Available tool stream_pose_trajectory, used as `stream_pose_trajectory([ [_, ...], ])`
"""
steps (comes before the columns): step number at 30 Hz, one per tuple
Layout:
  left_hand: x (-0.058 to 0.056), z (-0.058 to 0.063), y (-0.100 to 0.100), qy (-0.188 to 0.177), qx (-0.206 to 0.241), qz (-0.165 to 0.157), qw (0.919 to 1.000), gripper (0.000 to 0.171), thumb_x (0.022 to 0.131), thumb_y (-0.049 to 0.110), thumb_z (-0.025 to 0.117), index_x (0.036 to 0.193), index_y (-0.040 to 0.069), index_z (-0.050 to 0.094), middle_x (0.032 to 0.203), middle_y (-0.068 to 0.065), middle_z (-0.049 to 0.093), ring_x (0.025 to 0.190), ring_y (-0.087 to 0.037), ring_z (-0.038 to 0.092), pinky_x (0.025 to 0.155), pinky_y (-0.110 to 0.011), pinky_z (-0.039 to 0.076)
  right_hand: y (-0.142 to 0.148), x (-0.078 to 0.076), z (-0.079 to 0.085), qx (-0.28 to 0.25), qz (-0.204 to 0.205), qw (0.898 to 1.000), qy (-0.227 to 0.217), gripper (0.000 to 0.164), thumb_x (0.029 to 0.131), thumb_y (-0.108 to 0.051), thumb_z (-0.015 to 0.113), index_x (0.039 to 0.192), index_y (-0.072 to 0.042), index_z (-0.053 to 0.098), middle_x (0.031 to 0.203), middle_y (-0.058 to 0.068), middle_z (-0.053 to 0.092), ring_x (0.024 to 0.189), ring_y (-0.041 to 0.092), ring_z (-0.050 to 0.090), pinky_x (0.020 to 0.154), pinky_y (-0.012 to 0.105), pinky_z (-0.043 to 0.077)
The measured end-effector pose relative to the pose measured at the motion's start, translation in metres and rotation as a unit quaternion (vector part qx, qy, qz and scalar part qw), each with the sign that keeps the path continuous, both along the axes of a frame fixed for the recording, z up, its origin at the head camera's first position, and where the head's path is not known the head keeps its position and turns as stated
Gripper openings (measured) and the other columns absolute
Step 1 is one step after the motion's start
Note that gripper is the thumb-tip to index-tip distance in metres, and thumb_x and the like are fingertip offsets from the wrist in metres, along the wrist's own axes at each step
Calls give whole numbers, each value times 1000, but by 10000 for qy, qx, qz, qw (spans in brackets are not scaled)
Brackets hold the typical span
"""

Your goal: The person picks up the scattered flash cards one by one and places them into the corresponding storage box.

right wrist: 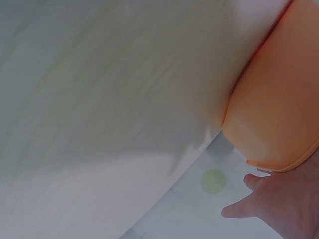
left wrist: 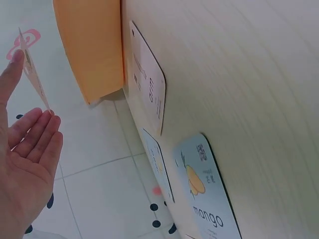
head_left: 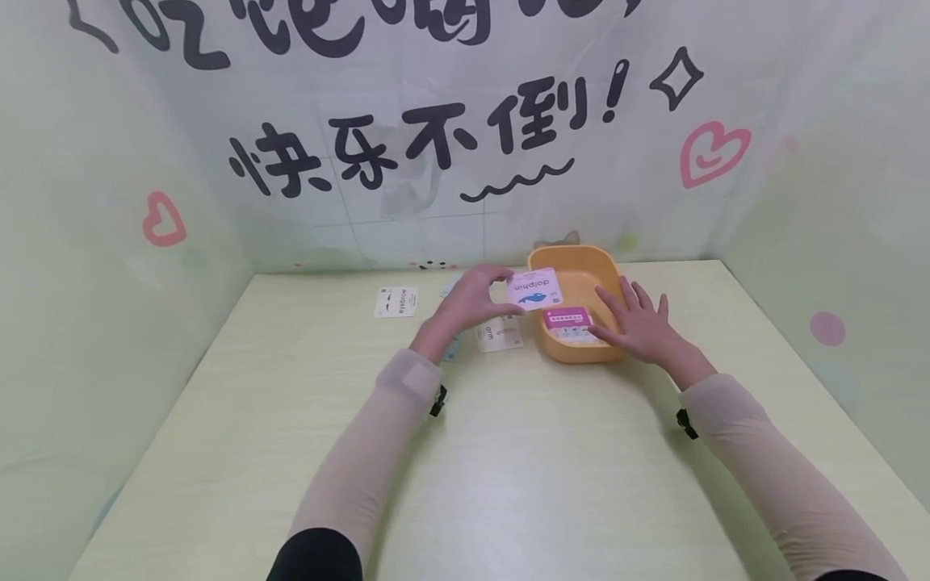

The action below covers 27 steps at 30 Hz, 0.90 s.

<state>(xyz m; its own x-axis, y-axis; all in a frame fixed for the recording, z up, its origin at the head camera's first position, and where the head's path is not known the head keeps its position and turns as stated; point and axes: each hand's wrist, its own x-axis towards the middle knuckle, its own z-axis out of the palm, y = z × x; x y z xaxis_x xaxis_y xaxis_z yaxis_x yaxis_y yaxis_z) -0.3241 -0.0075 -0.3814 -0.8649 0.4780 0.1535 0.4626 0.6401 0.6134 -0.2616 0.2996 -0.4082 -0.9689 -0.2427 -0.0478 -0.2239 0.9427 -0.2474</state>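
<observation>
My left hand (head_left: 471,303) pinches the edges of a pink-bordered card (head_left: 534,289) between thumb and fingers. The word "dolphin" and a blue dolphin are printed on it. It is held over the left side of an orange plastic basket (head_left: 574,353). My right hand (head_left: 643,329) lies at the basket's right side, its fingers spread over the rim. Inside the basket, near its front, are a magenta-and-white card or pack (head_left: 570,324). Just left of the basket, an "arm" card (head_left: 500,335) rests on the table, partly below my left hand.
A white "eyebrow" card (head_left: 396,303) lies farther left. In the left wrist view, a blue mango card (left wrist: 204,189) and another bluish card (left wrist: 158,162) lie near the table's back edge. A printed cloth (head_left: 436,153) hangs behind the table (head_left: 494,468).
</observation>
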Motion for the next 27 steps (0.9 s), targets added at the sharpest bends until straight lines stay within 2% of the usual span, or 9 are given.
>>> stream_pose_trajectory([
  [3, 1, -1, 7, 66, -5, -76, 9999, 72, 78, 40, 84, 139, 11, 57, 142, -6, 59, 135, -24, 51, 117, -41, 41, 0, 0, 0, -64, -25, 10000, 0, 85, 96, -63, 44, 160, -14, 15, 165, 28, -6, 149, 54, -2, 112, 82, -8],
  [10, 4, -2, 17, -54, -69, -102, 9999, 75, 78, 42, 84, 141, 13, 55, 144, -5, 57, 136, -23, 50, 118, -43, 40, -1, 1, -1, -45, -30, 10000, 9, 84, 97, -61, 43, 160, -15, 15, 165, 27, -6, 150, 54, -2, 112, 81, -8],
  [15, 3, -3, 24, -208, -196, -95, 9995, 80, 77, 44, 83, 144, 15, 51, 148, -4, 54, 138, -22, 48, 119, -43, 38, -2, 0, -2, -12, 7, 10000, 5, 83, 98, -60, 42, 160, -14, 14, 165, 28, -6, 150, 54, -2, 111, 82, -8],
  [19, 3, -4, 32, -184, -382, -160, 9990, 82, 78, 47, 82, 146, 16, 49, 149, -4, 52, 140, -22, 47, 121, -43, 37, -1, 1, -2, -3, -2, 10000, 28, 82, 98, -59, 42, 160, -14, 15, 165, 28, -6, 150, 54, -1, 111, 82, -7],
  [27, 6, -5, 47, -287, -425, -269, 9983, 80, 80, 45, 82, 147, 17, 48, 149, -4, 52, 137, -22, 49, 117, -42, 41, 1, 0, -3, 18, -27, 10000, 39, 81, 98, -59, 43, 160, -13, 16, 165, 28, -6, 150, 54, -1, 111, 82, -7],
])
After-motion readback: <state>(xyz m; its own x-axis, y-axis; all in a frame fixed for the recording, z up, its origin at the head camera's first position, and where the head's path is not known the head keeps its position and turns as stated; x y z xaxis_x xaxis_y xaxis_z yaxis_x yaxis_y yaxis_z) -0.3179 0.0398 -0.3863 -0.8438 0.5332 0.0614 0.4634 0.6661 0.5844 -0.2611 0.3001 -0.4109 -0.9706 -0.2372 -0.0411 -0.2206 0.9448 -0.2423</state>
